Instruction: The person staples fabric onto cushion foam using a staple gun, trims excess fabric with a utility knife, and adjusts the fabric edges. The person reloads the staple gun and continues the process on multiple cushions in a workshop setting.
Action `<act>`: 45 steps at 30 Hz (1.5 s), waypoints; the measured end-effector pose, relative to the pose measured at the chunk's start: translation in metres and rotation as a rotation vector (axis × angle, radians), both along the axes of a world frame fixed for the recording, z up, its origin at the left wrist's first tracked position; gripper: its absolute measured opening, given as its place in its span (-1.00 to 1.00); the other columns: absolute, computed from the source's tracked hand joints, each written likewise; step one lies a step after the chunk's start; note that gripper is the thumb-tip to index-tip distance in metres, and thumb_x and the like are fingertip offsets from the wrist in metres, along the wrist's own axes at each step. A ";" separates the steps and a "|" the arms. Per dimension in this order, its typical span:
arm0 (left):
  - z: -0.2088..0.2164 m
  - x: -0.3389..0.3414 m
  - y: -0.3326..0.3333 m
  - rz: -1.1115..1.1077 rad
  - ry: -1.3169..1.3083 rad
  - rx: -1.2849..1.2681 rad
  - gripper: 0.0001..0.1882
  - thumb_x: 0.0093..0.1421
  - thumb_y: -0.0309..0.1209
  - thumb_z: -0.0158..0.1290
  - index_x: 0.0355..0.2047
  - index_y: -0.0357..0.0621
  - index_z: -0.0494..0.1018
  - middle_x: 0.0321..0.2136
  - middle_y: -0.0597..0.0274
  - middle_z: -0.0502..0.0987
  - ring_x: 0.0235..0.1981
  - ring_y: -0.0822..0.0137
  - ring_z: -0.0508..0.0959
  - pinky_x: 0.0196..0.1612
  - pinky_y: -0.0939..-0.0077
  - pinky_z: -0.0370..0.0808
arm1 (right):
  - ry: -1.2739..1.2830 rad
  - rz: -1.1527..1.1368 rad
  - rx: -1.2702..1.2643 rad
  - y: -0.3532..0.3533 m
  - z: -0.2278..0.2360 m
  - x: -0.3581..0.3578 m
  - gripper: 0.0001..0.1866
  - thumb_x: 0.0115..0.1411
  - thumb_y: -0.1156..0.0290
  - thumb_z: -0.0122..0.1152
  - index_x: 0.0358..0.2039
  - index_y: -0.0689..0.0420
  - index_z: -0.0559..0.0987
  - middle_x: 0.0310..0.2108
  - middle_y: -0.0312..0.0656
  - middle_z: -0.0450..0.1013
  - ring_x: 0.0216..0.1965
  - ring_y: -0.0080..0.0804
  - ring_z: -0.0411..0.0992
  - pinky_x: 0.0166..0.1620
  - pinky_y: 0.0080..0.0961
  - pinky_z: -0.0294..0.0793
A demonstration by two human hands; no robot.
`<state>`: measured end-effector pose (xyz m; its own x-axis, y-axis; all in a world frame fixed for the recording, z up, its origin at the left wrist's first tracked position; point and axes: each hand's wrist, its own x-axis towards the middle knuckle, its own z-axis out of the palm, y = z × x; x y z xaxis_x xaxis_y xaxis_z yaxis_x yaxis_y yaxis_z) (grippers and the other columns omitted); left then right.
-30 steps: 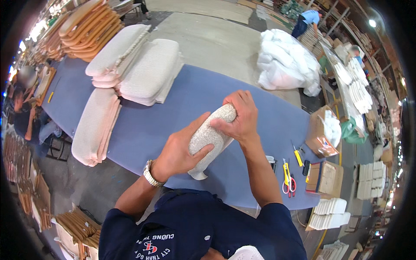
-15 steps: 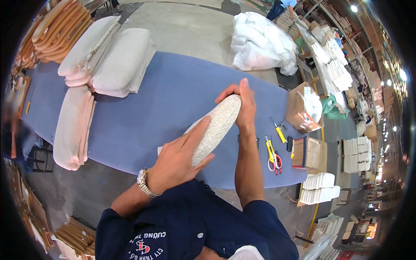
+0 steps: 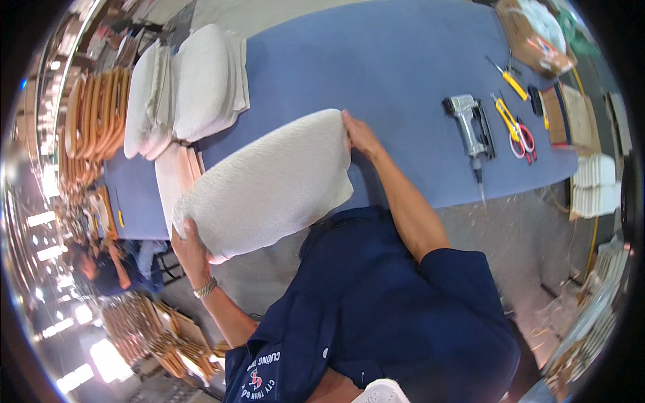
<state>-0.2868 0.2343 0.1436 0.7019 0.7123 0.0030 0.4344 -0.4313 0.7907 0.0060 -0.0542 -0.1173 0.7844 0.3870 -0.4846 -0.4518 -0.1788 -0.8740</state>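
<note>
We hold a pale, fabric-covered pad [image 3: 269,188] slantwise between our two hands at the near edge of a blue-grey surface [image 3: 376,67], its broad textured face turned up toward us. Our left hand [image 3: 191,252], a metal-banded watch [image 3: 205,288] at the wrist, pinches the lower left end, thumb lying on the fabric and the other fingers mostly hidden beneath. Our right hand [image 3: 361,136] grips the upper right end, its fingers partly concealed by the pad's edge. Just beyond the left end lies a pinkish-white stack of pads [image 3: 178,171], with taller piles of white pads [image 3: 201,84] behind it and curved wooden frames [image 3: 97,111] farther left. To our right rest a grey pneumatic stapler [image 3: 467,124], a yellow cutter [image 3: 505,114] beside red-handled scissors [image 3: 523,141], and a yellow-handled screwdriver [image 3: 515,86]. Farther out on that side stand an open-topped cardboard box [image 3: 541,50] holding white material [image 3: 543,23] and a smaller brown box [image 3: 570,117]. At far left, we see a person [image 3: 107,272] in dark clothing.
</note>
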 end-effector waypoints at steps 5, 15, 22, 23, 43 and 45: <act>-0.118 0.019 0.072 0.262 -0.027 -0.397 -0.31 0.45 0.07 -0.01 0.18 -0.42 0.44 0.02 -0.03 0.58 0.00 0.18 0.55 0.12 0.30 0.45 | -0.357 -0.124 -0.256 -0.013 0.040 -0.026 -0.36 0.38 -0.11 0.00 0.16 0.19 0.56 0.03 0.17 0.57 0.11 0.14 0.51 0.18 -0.16 0.45; -0.229 0.079 -0.009 -0.959 0.078 0.637 -0.46 0.38 -0.30 0.02 0.33 -0.19 0.35 0.36 -0.24 0.25 0.39 -0.19 0.22 0.42 -0.03 0.14 | -0.173 -0.730 -0.375 -0.093 0.018 -0.215 -0.49 0.30 0.02 0.24 0.07 0.15 0.61 -0.04 0.01 0.61 -0.04 -0.02 0.58 0.03 -0.17 0.54; -0.215 0.119 -0.134 -1.720 0.067 0.736 -0.29 0.35 -0.12 -0.02 0.46 -0.06 0.16 0.53 0.17 0.02 0.55 0.04 -0.05 0.44 -0.42 -0.26 | -0.382 -0.960 -0.485 -0.002 0.024 -0.282 -0.60 0.21 0.17 0.39 -0.12 0.20 0.55 -0.18 -0.07 0.52 -0.08 -0.12 0.54 -0.02 -0.25 0.54; -0.216 0.124 -0.140 -1.761 0.062 0.763 -0.28 0.35 -0.12 -0.04 0.47 -0.07 0.14 0.53 0.16 0.02 0.55 0.04 -0.06 0.44 -0.41 -0.28 | -0.359 -0.979 -0.515 0.005 0.027 -0.280 -0.62 0.21 0.19 0.38 -0.13 0.21 0.54 -0.17 -0.06 0.52 -0.07 -0.10 0.54 -0.02 -0.24 0.54; -0.234 0.130 -0.174 -1.822 0.086 0.986 -0.25 0.29 0.05 -0.02 0.46 0.19 0.22 0.55 0.33 -0.01 0.56 -0.15 -0.31 0.23 -0.77 -0.52 | -0.093 -1.371 -0.102 0.013 -0.012 -0.263 -0.72 0.38 0.42 0.18 -0.04 0.37 0.62 0.17 -0.01 0.51 0.11 -0.22 0.53 0.09 -0.42 0.52; -0.233 0.131 -0.175 -1.831 0.094 0.926 -0.22 0.24 0.10 0.04 0.45 0.27 0.23 0.55 0.36 -0.02 0.56 -0.16 -0.32 0.19 -0.83 -0.47 | -0.030 -1.396 -0.058 0.012 -0.013 -0.261 -0.71 0.39 0.41 0.16 -0.04 0.37 0.63 0.16 -0.05 0.52 0.10 -0.27 0.52 0.10 -0.44 0.48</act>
<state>-0.1561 0.0592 -0.0898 0.4653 -0.8628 -0.1979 -0.8592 -0.4940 0.1334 -0.2552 -0.0418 -0.1301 0.5109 -0.7328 -0.4495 -0.2662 0.3623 -0.8932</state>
